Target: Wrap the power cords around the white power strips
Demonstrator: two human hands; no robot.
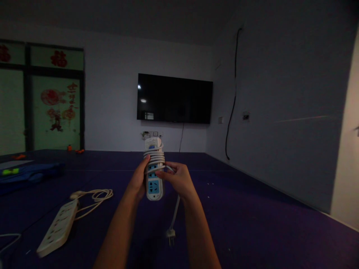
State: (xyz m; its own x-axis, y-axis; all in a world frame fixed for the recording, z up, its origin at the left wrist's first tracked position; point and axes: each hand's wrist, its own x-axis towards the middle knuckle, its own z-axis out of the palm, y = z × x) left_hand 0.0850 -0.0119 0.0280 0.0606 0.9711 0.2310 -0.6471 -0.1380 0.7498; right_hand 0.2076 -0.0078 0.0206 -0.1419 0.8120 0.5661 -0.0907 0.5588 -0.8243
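Forearms point(116, 233) extend forward, left grip point(138, 178) clasping a blue-socketed power strip point(154, 191), right grip point(179, 179) pinching its cord point(153, 158)

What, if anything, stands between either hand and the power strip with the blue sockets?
Nothing visible besides its own wrapped cord: the left hand grips one side of the power strip, the right hand pinches cord at the other.

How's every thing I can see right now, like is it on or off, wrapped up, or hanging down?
Held power strip: gripped by the left hand
Its cord: partly wrapped, pinched by the right hand
Plug: dangling, prongs down
Other power strip: lying down
Other cord: loosely looped
TV: screen dark
Black cable: hanging
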